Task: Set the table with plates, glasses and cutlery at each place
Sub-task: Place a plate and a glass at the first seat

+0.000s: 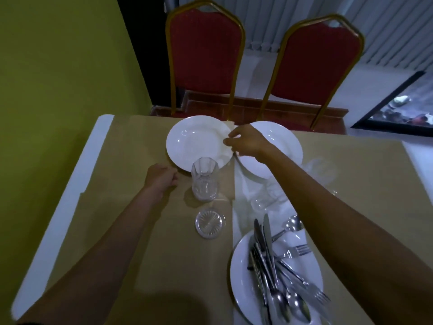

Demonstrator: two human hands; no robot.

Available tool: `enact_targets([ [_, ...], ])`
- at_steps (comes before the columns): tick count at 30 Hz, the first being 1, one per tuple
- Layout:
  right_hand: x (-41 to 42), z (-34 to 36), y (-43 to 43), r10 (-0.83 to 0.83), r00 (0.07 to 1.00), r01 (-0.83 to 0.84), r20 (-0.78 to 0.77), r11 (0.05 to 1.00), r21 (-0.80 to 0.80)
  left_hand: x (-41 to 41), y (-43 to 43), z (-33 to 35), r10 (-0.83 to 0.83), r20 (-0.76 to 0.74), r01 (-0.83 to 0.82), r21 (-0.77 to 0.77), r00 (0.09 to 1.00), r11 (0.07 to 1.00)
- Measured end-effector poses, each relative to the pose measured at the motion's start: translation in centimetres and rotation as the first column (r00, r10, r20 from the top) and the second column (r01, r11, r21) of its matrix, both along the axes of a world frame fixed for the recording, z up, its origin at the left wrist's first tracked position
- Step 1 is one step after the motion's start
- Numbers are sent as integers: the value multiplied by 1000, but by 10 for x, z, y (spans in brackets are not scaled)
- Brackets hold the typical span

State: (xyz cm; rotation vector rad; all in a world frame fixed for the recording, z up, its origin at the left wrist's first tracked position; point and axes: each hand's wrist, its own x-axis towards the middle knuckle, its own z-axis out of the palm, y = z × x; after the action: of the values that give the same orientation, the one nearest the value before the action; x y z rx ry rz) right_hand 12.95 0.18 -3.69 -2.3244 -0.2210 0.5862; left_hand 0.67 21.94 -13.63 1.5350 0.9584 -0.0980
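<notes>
Two white plates lie side by side at the table's far edge, in front of two red chairs. My right hand (246, 144) reaches across and pinches the right rim of the left plate (194, 141), where it meets the right plate (285, 141). My left hand (161, 177) has its fingers curled at that same plate's near-left rim. A clear glass (205, 181) stands upright just in front of the plate, and a second glass (210, 222) stands nearer me. A third plate (236, 273) at the near right carries a pile of cutlery (271, 273): knives, forks and spoons.
Brown paper mats (131, 174) cover a white table. More clear glasses (321, 170) sit blurred under my right forearm. Two red chairs (203, 52) with gold frames stand behind the far edge. A green wall (58, 66) runs along the left.
</notes>
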Motion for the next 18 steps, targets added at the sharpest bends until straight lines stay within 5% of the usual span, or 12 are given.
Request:
enact_targets([
  [11,-138,57,-83,-77,992,107,-96,926,362,-133,-95,34,96,17,-89,-241,995,966],
  [18,-227,24,-147,10,970,67,-243,950,305,-187,-196,53,-164,-33,154,-207,986,966],
])
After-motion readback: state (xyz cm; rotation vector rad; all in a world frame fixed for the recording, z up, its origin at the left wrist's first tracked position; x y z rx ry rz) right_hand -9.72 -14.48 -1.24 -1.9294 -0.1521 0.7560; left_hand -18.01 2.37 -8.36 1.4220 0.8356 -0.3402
